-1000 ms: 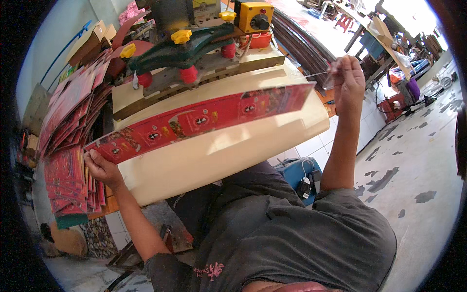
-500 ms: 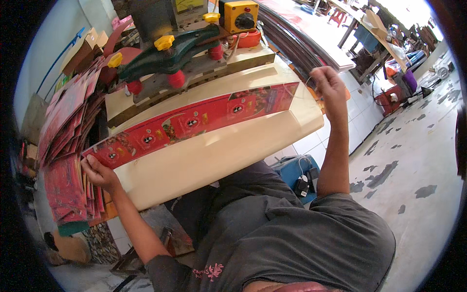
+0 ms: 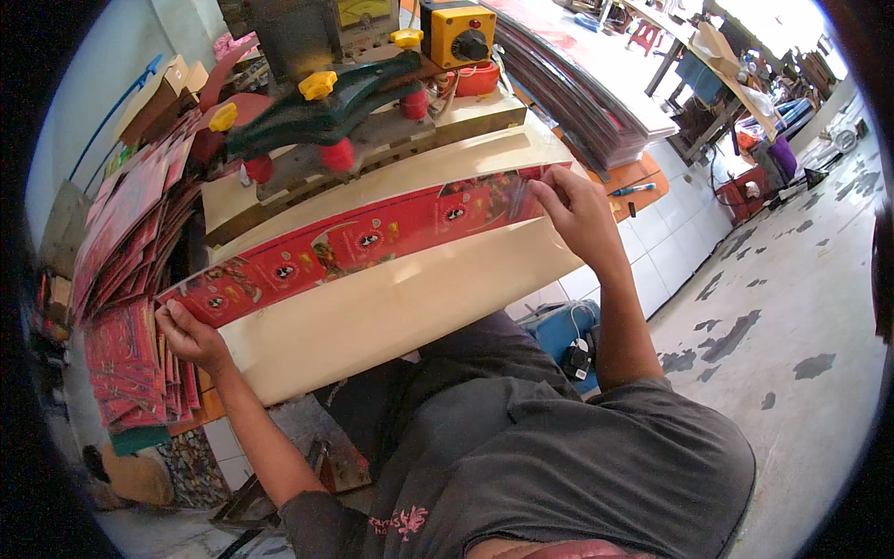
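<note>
A long red printed plastic strip [image 3: 358,244] with food pictures stretches across a cream-coloured work surface [image 3: 400,321]. My left hand [image 3: 194,337] is closed on the strip's left end, thumb on top. At the opposite end, my right hand [image 3: 579,212] pinches the strip's right edge between thumb and fingers; the fingertips partly cover that corner. Just beyond the strip stands a machine with a dark green clamp bar [image 3: 326,116], yellow knobs and red feet, above a brass-coloured bar [image 3: 233,210].
Stacks of red printed pieces [image 3: 130,363] lean at my left. A yellow switch box [image 3: 458,35] sits atop the machine. Behind it at the right lies a thick pile of flat sheets [image 3: 596,102]. A blue pen [image 3: 633,189] lies on an orange ledge. A blue container [image 3: 549,326] stands below.
My right hand has come down and left from above the strip's right end and now grips that end. My left hand has stayed in place on the left end.
</note>
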{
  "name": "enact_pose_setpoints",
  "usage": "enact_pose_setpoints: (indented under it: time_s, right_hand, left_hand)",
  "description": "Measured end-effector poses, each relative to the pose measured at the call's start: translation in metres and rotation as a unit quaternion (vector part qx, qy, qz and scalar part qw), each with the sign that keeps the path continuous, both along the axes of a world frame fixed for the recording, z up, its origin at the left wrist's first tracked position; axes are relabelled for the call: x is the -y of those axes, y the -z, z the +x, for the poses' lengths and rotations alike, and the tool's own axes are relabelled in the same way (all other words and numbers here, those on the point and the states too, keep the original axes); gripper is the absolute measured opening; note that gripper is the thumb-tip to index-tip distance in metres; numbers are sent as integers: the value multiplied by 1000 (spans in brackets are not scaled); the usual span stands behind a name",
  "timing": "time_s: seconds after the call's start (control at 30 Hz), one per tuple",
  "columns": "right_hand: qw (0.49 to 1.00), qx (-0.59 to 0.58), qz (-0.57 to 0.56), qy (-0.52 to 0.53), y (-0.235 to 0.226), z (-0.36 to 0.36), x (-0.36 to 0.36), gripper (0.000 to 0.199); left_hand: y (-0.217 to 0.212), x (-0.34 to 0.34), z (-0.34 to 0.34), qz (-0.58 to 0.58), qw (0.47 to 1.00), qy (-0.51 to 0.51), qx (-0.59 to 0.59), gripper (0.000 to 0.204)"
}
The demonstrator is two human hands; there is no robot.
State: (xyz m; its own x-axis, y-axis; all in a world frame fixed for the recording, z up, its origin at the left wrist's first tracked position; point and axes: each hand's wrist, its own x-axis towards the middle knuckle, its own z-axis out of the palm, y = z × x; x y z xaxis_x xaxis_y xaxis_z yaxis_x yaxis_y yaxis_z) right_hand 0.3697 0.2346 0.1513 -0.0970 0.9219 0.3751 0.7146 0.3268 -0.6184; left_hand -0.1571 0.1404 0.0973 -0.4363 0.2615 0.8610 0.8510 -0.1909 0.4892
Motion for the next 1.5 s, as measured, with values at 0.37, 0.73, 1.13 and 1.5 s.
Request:
enact_pose_setpoints:
  time_s: [0.37, 0.73, 1.13, 1.5]
  right_hand:
    - [953, 136, 107, 249, -8, 74, -25, 23]
    - [981, -126, 75, 126, -12, 96, -11, 30]
    - [860, -35, -262, -437, -23, -80, 61, 18]
    - [750, -107, 6, -653, 38, -197, 131, 42]
  left_hand:
    - [4, -1, -1, -25, 997, -9, -71, 35]
    - [-5, 1, -7, -58, 998, -19, -24, 37]
    - [4, -13, 3, -305, 952, 15, 32, 38]
    - [1, -10, 10, -207, 977, 21, 44, 35]
